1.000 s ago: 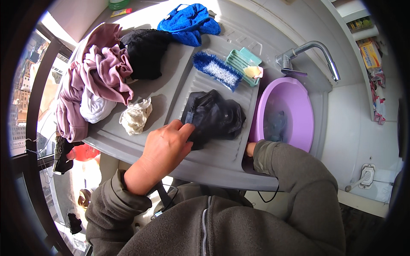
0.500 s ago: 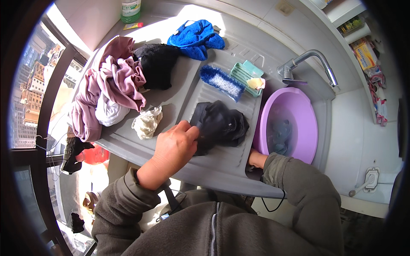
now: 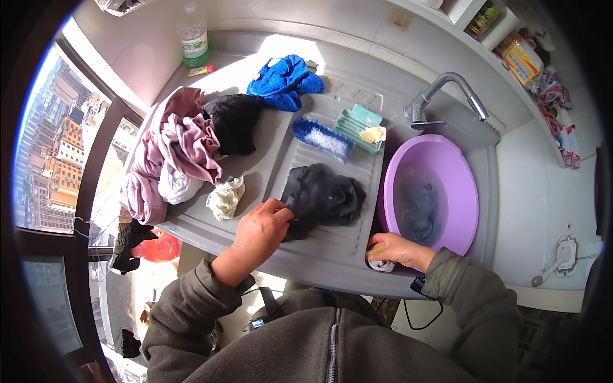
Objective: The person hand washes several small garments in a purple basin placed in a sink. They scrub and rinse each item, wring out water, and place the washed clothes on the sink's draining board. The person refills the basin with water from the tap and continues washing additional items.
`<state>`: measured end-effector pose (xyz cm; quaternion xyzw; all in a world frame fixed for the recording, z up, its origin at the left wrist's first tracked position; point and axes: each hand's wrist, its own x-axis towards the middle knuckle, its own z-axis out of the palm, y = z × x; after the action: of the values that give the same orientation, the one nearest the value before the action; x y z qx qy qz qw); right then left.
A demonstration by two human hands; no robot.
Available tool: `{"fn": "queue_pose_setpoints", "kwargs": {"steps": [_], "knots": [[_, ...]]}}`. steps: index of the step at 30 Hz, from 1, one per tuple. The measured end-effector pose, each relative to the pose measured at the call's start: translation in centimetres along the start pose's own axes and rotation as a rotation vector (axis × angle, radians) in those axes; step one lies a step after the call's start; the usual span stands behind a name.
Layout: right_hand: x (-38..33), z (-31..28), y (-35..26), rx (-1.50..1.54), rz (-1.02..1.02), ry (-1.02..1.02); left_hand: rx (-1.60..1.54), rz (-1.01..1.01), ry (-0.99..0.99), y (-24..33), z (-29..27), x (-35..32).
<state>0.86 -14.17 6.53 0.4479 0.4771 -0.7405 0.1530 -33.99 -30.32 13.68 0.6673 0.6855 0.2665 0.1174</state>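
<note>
A wet black garment (image 3: 322, 195) lies bunched on the ribbed washboard part of the grey sink counter (image 3: 255, 185). My left hand (image 3: 262, 228) pinches its left edge with closed fingers. My right hand (image 3: 401, 250) is at the sink's near left corner, fingers curled round a yellowish bar (image 3: 378, 248) that looks like soap. Just under that bar shows a small whitish cloth (image 3: 382, 265); I cannot tell whether the hand touches it. Beside the hand, a purple basin (image 3: 468, 204) stands in the sink, with cloudy water and dark cloth (image 3: 421, 207) inside.
Behind the garment lie a blue-and-white scrub brush (image 3: 324, 138) and a green soap dish (image 3: 357, 120) bearing a pale soap piece (image 3: 372, 134). Pink clothes (image 3: 182, 137), black cloth (image 3: 235, 121), a blue towel (image 3: 285, 83) and crumpled white cloth (image 3: 225, 197) lie leftward. The faucet (image 3: 447, 83) overhangs the sink.
My right hand has risen out of the gap beside the basin, and the yellowish bar now shows in its fingers. My left hand stays at the garment's edge. The view has shifted slightly.
</note>
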Motion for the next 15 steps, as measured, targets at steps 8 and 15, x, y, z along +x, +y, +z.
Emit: {"fn": "queue_pose_setpoints", "kwargs": {"steps": [8, 15], "knots": [[-1.5, 0.2, 0.1, 0.2, -0.008, 0.106, 0.036, -0.027, 0.0, -0.1, 0.6, -1.1], [-3.4, 3.4, -7.7, -0.301, -0.668, 0.47, 0.048, 0.004, 0.086, -0.8, 1.8, -1.9]]}}
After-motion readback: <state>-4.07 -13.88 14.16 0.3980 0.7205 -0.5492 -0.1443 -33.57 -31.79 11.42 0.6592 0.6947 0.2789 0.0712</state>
